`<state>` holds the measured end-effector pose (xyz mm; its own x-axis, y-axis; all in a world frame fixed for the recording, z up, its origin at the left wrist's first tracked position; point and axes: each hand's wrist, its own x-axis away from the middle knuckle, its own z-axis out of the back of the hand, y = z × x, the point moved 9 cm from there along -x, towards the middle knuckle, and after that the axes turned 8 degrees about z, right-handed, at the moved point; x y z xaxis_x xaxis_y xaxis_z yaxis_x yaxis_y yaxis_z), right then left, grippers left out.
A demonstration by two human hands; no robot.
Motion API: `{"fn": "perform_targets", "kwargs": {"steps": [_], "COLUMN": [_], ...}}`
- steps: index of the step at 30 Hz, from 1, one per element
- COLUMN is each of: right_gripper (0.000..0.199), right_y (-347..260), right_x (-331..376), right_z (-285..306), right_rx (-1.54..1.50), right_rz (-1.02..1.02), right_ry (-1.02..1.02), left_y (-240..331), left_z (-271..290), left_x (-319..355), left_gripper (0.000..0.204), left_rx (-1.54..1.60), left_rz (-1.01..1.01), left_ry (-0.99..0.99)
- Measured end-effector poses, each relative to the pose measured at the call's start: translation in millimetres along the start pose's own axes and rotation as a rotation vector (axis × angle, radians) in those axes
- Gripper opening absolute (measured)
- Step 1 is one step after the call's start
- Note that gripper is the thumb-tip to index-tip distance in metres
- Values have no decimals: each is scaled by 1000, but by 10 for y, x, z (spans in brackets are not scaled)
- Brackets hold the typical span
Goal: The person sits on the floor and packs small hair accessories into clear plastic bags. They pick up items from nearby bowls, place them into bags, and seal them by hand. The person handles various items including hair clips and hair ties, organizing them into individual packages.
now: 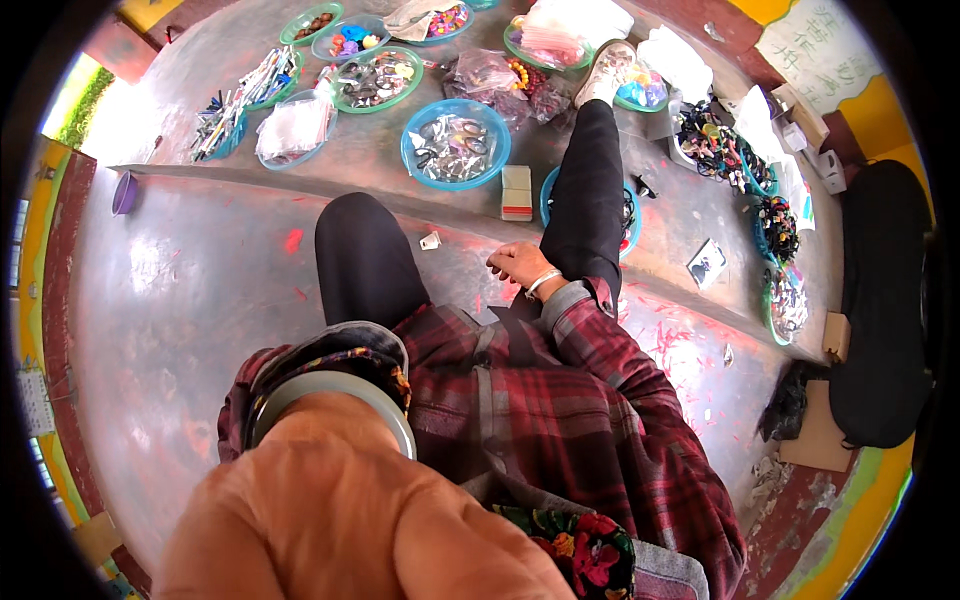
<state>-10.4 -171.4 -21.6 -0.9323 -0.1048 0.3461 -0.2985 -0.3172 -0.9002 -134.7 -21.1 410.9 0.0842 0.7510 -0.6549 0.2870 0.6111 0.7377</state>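
My left hand [330, 500] is raised close in front of me and fills the lower left, with a pale bangle [382, 395] around its wrist. Its fingers run past the lower edge and cannot be seen. My right hand [520, 264] lies by my right thigh, wearing a thin bracelet [545, 282]. Loosely bent and slightly apart, its fingers hold nothing that I can see. Beyond that hand stands a small box [516, 192] on the raised step. A blue basin [546, 196] is partly hidden behind my right leg. A small white piece [430, 241] lies left of the right hand.
Several basins crowd the step, including a blue one [408, 160] of metal items and a green one [416, 88] of small parts. Pens [262, 80] fill others. A purple cup [124, 194] is far left. A black case [880, 320] leans at the right wall. A card [706, 264] lies nearby.
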Motion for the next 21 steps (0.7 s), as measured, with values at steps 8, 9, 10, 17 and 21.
{"fn": "perform_targets", "kwargs": {"steps": [8,9,10,17,21], "right_gripper": [28,27,27,25,27], "right_y": [-1,-50,-50,-57,-74], "right_x": [57,26,47,83,27], "right_z": [43,16,24,96,-15], "right_rx": [9,14,4,19,9], "right_rz": [60,77,58,81,76], "right_ry": [10,3,6,36,35], "left_y": [569,656,716,805,803], "left_z": [-66,-120,-127,-78,190], "left_x": [-155,-175,-159,-24,85], "left_gripper": [23,23,23,26,27], "left_rx": [-86,-111,-119,-167,-197], "left_rz": [-95,-102,-114,-127,-130], "left_ry": [158,186,208,282,388]}}
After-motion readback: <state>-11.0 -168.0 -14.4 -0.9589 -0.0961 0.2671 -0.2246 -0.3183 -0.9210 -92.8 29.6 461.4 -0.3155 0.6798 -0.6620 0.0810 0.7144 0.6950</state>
